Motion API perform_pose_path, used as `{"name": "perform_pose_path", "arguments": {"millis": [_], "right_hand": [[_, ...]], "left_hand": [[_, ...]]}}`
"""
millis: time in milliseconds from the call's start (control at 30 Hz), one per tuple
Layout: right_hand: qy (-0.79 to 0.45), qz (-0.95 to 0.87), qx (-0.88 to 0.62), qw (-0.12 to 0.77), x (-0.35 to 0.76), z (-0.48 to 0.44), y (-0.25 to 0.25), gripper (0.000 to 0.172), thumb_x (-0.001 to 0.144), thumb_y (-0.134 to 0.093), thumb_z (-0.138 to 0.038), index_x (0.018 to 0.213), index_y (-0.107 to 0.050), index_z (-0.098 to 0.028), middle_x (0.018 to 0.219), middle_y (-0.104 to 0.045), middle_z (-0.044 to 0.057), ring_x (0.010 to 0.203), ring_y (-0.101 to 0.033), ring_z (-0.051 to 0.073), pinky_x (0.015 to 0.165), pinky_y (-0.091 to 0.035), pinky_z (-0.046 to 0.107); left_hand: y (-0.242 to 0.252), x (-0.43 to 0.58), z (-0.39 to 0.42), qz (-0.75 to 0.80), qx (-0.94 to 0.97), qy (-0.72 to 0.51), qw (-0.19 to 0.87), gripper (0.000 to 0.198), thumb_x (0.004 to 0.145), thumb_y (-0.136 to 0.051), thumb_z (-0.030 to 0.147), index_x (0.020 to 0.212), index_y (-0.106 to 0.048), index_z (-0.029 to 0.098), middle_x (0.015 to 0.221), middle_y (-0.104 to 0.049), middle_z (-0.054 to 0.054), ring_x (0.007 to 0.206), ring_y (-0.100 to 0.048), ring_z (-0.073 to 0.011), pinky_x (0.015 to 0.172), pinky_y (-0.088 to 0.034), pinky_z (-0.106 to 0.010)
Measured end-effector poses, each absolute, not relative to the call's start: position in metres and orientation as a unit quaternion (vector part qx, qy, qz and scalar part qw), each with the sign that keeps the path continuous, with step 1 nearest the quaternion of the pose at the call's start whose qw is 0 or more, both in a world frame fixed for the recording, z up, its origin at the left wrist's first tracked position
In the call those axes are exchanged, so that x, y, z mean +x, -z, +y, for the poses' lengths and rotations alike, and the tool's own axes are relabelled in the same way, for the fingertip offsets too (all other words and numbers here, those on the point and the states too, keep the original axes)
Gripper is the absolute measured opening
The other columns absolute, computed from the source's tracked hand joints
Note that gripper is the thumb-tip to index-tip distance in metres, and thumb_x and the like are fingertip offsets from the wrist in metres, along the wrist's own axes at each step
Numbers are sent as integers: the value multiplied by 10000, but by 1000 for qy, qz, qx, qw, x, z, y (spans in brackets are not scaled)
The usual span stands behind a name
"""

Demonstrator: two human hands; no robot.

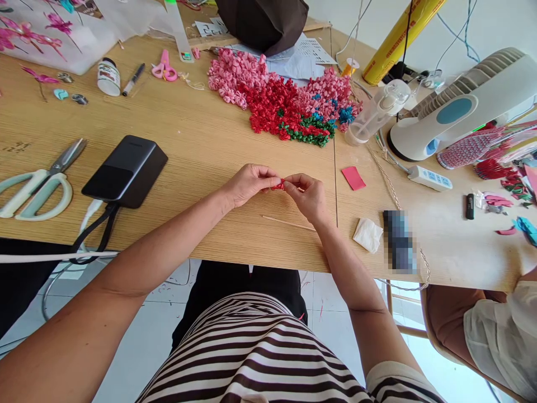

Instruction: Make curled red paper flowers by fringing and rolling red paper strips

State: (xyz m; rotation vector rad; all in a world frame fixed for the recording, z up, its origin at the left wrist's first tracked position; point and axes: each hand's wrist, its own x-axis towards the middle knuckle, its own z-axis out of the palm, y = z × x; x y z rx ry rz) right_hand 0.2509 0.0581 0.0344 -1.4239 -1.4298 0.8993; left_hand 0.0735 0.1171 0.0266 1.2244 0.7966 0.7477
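Near the table's front edge, a small red flower-like piece [278, 185] is pinched between my two hands, mostly covered by the fingertips. My left hand [250, 184] grips it from the left with thumb and forefinger. From the other side, the thumb and fingers of my right hand [309, 197] close on it. A thin wooden stick [287, 222] lies on the table just below the hands. Beyond them spreads a heap of small red, pink, green and blue flowers [272, 103]. A flat pinkish-red square [353, 178] lies to the right of my right hand.
Large scissors [46, 180] and a black power bank [126, 168] with cables are on the left. Right of my forearm lie a white tissue [368, 235] and a blurred-out object [399, 240]. A fan [457, 106] and clear bottle [377, 115] stand behind. Another person [495, 336] sits at right.
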Motion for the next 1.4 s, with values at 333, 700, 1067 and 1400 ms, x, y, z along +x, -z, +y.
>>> {"name": "perform_pose_path", "arguments": {"millis": [333, 700, 1067, 1400], "right_hand": [[-382, -580, -560, 452, 257, 61, -32, 204, 801, -759, -395, 838, -735, -196, 836, -770, 22, 774, -670, 142, 775, -541, 311], [-393, -630, -500, 445, 260, 61, -32, 265, 822, -769, -469, 850, -753, -206, 883, -750, 40, 813, -689, 160, 837, -588, 357], [-401, -637, -494, 435, 263, 60, -35, 363, 775, -806, -582, 799, -751, -223, 884, -728, 35, 869, -674, 168, 842, -576, 349], [-461, -525, -509, 503, 263, 64, -34, 472, 667, -861, -648, 796, -719, -217, 830, -751, 16, 780, -676, 140, 816, -565, 326]], "left_hand": [[-25, 74, 118, 321, 547, -333, 698, 336, 624, -900, 417, 784, -777, 149, 732, -712, -43, 608, -517, -93, 581, -358, -250], [-25, 70, 121, 312, 585, -275, 696, 386, 614, -913, 475, 772, -783, 148, 707, -703, -42, 591, -508, -91, 568, -353, -246], [-24, 69, 121, 315, 558, -268, 719, 408, 583, -945, 475, 739, -777, 138, 703, -708, -61, 592, -514, -95, 566, -349, -257], [-29, 75, 120, 336, 481, -413, 696, 369, 596, -940, 417, 775, -767, 145, 711, -705, -29, 633, -567, -93, 602, -415, -238]]}}
